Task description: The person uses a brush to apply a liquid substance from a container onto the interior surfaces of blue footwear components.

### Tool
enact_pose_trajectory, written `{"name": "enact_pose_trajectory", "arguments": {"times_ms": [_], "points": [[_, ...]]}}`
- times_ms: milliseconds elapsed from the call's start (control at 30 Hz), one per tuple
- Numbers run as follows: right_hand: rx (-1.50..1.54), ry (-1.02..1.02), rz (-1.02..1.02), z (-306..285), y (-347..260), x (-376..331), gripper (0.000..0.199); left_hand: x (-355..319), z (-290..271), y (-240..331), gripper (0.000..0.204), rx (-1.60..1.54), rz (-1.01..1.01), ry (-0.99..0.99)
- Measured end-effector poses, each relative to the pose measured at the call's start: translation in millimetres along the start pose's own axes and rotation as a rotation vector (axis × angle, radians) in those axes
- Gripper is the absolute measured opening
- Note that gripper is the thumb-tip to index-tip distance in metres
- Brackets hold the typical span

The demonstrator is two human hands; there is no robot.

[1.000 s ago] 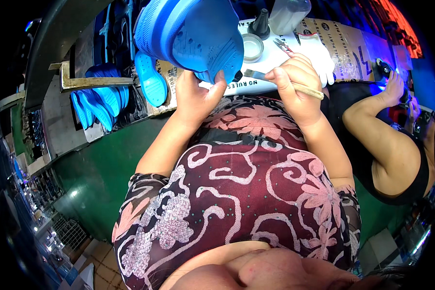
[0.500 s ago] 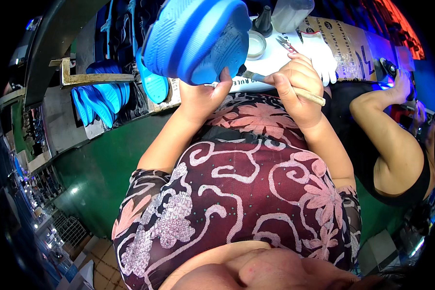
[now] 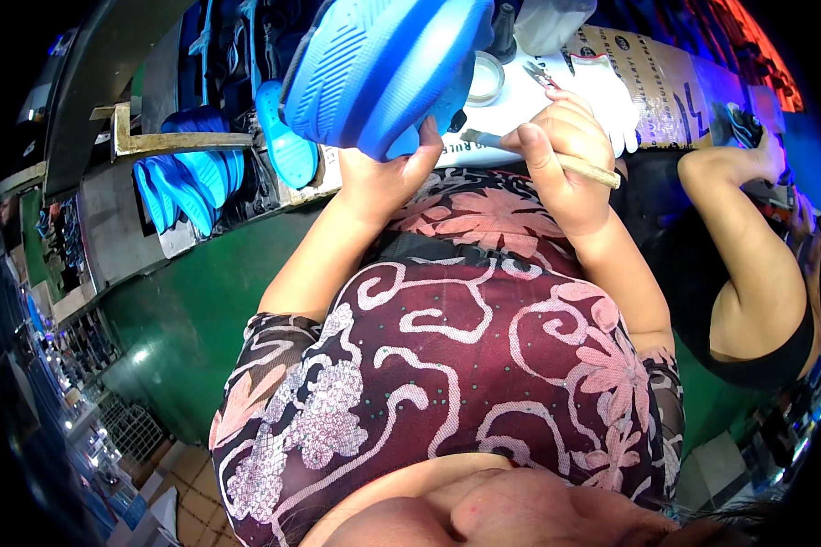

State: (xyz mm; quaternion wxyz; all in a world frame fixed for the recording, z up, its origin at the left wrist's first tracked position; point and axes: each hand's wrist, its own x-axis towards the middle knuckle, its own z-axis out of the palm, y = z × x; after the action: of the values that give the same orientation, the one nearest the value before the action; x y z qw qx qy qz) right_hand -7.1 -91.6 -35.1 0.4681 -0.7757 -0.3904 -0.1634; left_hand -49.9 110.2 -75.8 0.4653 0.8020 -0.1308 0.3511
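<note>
The blue shoe [image 3: 383, 77] is up over the near edge of the white-covered bench [image 3: 515, 108], its lower end gripped in the left hand [image 3: 383, 180]. It lies left of the right hand [image 3: 566, 155], whose fingers close around a brush [image 3: 494, 139]. The brush's long axis runs crosswise, bristles leftward, near the shoe, seemingly apart. Farther from the near edge lie a round dish [image 3: 489, 78], snips [image 3: 542, 76] and a white glove [image 3: 613, 102].
</note>
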Motion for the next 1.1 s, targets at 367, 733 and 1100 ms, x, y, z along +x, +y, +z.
{"name": "enact_pose_trajectory", "arguments": {"times_ms": [367, 733, 1100], "points": [[-0.108, 0.025, -0.084, 2, -2, -5, 0.018, 2, -9, 16, 0.031, 0.133, -0.020, -0.190], [0.007, 0.222, 0.180, -30, 24, -30, 0.025, 39, -37, 24, 0.064, -0.353, -0.492, -0.075], [0.131, 0.477, 0.442, -24, 26, -35, 0.034, 173, 9, 71, 0.057, -1.000, -0.728, -1.138]]}}
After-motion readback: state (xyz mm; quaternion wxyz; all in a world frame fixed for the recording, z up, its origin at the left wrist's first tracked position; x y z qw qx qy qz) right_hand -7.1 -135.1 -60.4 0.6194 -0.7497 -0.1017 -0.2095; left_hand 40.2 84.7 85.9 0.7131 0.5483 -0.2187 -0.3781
